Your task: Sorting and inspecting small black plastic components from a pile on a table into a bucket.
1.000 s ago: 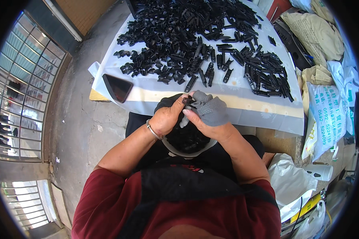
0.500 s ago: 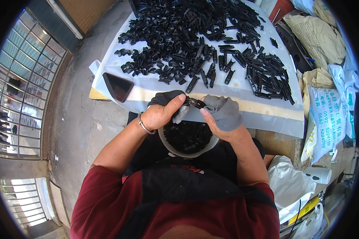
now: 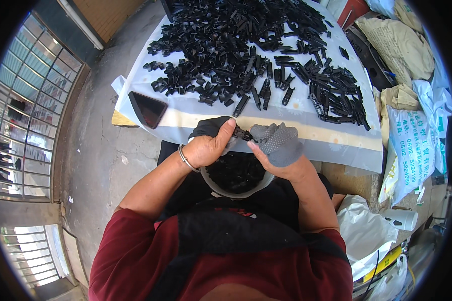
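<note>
as left grip (image 3: 210,145) holds a black part (image 3: 243,134), right grip (image 3: 275,149) pinches it.

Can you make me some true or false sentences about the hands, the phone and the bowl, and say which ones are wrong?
1. The left hand and the right hand hold a small black part between them. True.
2. The phone lies at the right end of the table. False: it lies near the table's left front corner.
3. A bracelet is on the left wrist. True.
4. The bowl is empty. False: it has black pieces in it.
5. The left thumb is bare. True.
6. The right hand wears a bright red glove. False: the glove is grey.
</note>
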Demonstrator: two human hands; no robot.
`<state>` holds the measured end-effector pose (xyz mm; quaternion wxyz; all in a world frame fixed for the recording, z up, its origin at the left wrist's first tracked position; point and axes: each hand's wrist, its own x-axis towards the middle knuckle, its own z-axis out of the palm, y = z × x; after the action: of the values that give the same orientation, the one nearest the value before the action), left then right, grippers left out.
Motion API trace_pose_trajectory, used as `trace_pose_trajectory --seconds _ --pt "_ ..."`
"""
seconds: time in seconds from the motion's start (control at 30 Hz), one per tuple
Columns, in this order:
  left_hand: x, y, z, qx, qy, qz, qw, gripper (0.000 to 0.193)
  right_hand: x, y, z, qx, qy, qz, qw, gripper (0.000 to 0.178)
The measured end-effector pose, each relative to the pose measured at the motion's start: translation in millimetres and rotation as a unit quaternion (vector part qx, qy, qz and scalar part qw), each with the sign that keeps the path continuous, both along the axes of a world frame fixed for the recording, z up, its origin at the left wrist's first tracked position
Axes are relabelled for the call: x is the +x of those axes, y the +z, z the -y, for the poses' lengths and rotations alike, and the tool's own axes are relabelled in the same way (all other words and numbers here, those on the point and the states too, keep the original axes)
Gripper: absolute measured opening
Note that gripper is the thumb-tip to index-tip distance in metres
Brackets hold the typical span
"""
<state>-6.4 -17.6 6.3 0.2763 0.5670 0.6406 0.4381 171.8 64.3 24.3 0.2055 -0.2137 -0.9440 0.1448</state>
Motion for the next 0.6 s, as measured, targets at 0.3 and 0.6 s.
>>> trace_pose_trajectory --seconds 0.3,0.6 --pt "-10.8 23.3 -1.9 -0.05 -0.048 -0.006 0.998 0.042 0.5 -18.2 -5.9 0.029 -0.004 -0.108 0.994 0.021" --pt "6.2 17.2 1.1 -0.017 -0.026 -0.123 0.992 0.032 -17.2 -12.1 15.4 0.14 -0.051 0.076 0.986 0.028"
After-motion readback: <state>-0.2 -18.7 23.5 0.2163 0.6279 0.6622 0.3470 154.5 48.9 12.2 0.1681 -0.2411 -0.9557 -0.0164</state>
